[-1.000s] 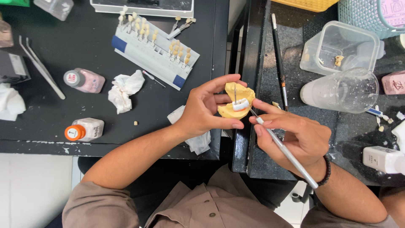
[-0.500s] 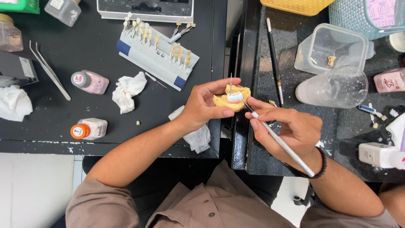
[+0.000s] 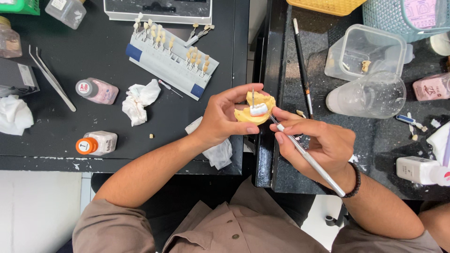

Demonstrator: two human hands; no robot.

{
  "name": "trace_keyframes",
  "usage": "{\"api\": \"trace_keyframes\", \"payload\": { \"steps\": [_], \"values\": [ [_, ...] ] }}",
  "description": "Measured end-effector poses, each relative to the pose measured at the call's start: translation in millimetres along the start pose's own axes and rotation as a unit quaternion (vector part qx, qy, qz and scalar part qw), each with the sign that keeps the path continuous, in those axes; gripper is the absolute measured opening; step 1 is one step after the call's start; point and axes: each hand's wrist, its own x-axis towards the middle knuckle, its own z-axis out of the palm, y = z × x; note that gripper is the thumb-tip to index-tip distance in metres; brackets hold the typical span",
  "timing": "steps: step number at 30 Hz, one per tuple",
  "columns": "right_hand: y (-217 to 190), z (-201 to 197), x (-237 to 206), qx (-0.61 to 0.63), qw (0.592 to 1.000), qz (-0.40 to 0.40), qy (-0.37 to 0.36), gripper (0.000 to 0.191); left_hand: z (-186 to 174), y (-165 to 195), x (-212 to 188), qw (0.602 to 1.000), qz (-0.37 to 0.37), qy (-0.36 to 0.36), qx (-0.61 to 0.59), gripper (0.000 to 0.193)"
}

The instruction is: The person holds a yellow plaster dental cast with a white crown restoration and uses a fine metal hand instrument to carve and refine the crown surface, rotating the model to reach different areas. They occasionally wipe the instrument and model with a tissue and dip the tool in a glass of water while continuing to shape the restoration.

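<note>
Head view, single frame. I see the left hand curled around a yellow dental model: thumb under its near edge, fingers wrapped over the far side, a closed grip. The model sits raised over the gap between the two black benches. A white tooth piece rests on top of the model, and a thin metal pin stands upright just behind it.

The right hand pinches a slender white-handled brush between thumb and first fingers, pen-style, fingers drawn tight on the shaft. The brush tip meets the white tooth piece (I cannot tell whether bristles actually touch it). The handle runs back down toward the wrist, which wears a dark bead bracelet.

Left bench: a tooth shade guide lies well beyond the left hand, a crumpled tissue beside it, tweezers farther left, a pink bottle and an orange-capped bottle near them.

Right bench: a clear plastic cup on its side, a clear box behind it, and a long black brush lying near the bench edge.
</note>
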Motion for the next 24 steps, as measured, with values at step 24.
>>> {"api": "trace_keyframes", "payload": {
  "steps": [24],
  "values": [
    [-0.3,-0.2,5.1,-0.012,1.0,-0.004,-0.01,0.015,10.7,10.4,-0.1,0.998,0.042,0.014,0.046,0.101]
  ]
}}
